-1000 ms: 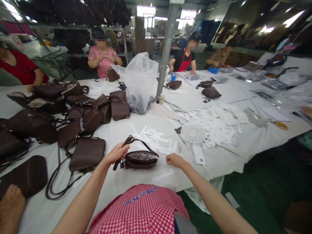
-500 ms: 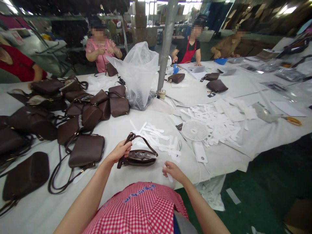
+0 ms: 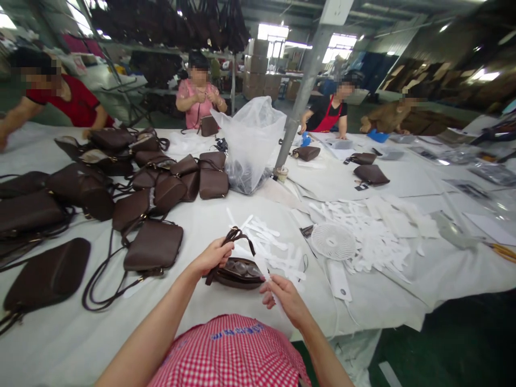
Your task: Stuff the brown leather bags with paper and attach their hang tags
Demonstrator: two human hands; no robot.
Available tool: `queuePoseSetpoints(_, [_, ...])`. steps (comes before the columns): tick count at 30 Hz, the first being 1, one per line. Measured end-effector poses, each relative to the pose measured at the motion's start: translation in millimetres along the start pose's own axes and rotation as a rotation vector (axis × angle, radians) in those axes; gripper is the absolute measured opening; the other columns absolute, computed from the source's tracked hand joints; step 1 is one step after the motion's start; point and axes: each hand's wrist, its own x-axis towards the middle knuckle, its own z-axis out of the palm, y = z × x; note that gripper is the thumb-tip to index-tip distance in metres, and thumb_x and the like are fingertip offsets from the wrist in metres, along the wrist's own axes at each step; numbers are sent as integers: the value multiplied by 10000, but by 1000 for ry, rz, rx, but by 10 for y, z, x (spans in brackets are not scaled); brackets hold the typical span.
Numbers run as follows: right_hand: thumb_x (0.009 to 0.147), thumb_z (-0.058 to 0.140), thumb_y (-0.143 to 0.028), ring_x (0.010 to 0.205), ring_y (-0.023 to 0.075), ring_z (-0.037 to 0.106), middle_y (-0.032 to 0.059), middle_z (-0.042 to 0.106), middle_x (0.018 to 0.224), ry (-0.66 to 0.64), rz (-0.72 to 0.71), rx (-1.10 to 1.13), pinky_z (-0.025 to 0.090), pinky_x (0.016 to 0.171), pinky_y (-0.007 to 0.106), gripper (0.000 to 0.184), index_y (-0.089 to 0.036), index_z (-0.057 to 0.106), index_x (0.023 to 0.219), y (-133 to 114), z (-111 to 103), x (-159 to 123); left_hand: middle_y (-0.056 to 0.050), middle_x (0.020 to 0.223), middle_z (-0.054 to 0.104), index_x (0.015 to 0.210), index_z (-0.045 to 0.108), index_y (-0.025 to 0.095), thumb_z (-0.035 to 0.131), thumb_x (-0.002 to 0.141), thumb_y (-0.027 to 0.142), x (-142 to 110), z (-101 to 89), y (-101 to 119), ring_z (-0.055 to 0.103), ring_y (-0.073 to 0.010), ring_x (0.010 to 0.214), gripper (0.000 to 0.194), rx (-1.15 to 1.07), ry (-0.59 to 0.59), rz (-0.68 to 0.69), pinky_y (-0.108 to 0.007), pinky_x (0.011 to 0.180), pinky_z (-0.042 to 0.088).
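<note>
My left hand [image 3: 214, 254] is closed round the strap of a small brown bag [image 3: 238, 271] that lies on the white table [image 3: 209, 220] just in front of me. The strap loops up above the bag. My right hand [image 3: 280, 293] pinches a white paper strip [image 3: 264, 269] and holds it against the bag's right end. More white strips [image 3: 266, 242] lie scattered just beyond the bag.
Several brown bags [image 3: 153, 246] with long straps are piled to the left. A clear plastic sack [image 3: 250, 145] and a metal post [image 3: 300, 94] stand at mid-table. A small white fan [image 3: 333, 242] lies to the right among white strips. Other people work at the far side.
My right hand picked up a white strip from the table near its edge and brought it up to the bag. My left hand stayed on the strap. The view shifted left.
</note>
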Motion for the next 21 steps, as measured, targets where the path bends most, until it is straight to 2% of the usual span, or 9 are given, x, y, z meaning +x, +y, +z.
queuePoseSetpoints(2, [647, 732, -591, 537, 123, 556, 39, 658, 785, 58, -38, -6, 443, 479, 252, 545, -162, 684, 979, 9, 47, 42, 125, 554, 279, 798, 389, 203, 572, 791, 420, -13, 1, -20, 213, -21, 391, 284, -5, -3, 4, -158, 389, 192])
queuePoseSetpoints(6, [722, 689, -562, 436, 49, 310, -43, 499, 584, 122, -114, -17, 226, 394, 191, 541, -166, 700, 1090, -11, 115, 118, 127, 555, 268, 798, 372, 210, 580, 786, 433, -31, 0, -60, 201, -23, 395, 304, -34, -31, 7, -157, 391, 173])
queuePoseSetpoints(8, [717, 702, -534, 430, 45, 273, -54, 464, 549, 118, -107, -7, 178, 397, 193, 527, -161, 702, 1090, -42, 167, 138, 126, 554, 266, 800, 373, 211, 570, 793, 424, -35, -5, -76, 200, -26, 397, 291, -37, -37, 14, -160, 393, 173])
queuePoseSetpoints(12, [632, 765, -453, 551, 122, 522, 29, 654, 716, 145, -138, -39, 342, 447, 220, 570, -162, 681, 1115, -75, 315, 174, 122, 548, 264, 819, 396, 205, 546, 804, 396, -31, -7, -100, 203, -37, 397, 243, -21, -23, 48, -175, 397, 175])
queuePoseSetpoints(14, [617, 756, -444, 605, 165, 588, 51, 689, 768, 165, -141, -52, 391, 465, 238, 626, -160, 642, 1164, -63, 395, 215, 113, 542, 287, 862, 445, 191, 520, 816, 384, -28, 11, -110, 233, -52, 407, 212, 43, 2, 101, -184, 412, 202])
queuePoseSetpoints(17, [596, 738, -425, 576, 173, 601, 40, 686, 732, 174, -113, -61, 385, 442, 232, 644, -152, 608, 1165, -43, 520, 314, 41, 630, 482, 889, 534, 164, 491, 830, 326, -36, 72, -129, 436, -108, 550, 178, 289, 50, 269, -218, 533, 356])
queuePoseSetpoints(19, [591, 722, -393, 592, 170, 608, 33, 673, 724, 159, -90, -40, 396, 450, 226, 527, -155, 633, 1053, -52, 608, 385, -21, 789, 603, 911, 573, 166, 490, 826, 278, -55, 125, -155, 541, -162, 732, 163, 484, 58, 351, -251, 671, 414])
queuePoseSetpoints(21, [592, 698, -328, 571, 139, 575, 12, 632, 675, 127, -84, 23, 384, 445, 207, 329, -155, 634, 865, -78, 691, 434, -58, 884, 652, 1055, 576, 178, 495, 824, 257, -78, 172, -192, 583, -206, 825, 257, 637, 49, 362, -277, 740, 422])
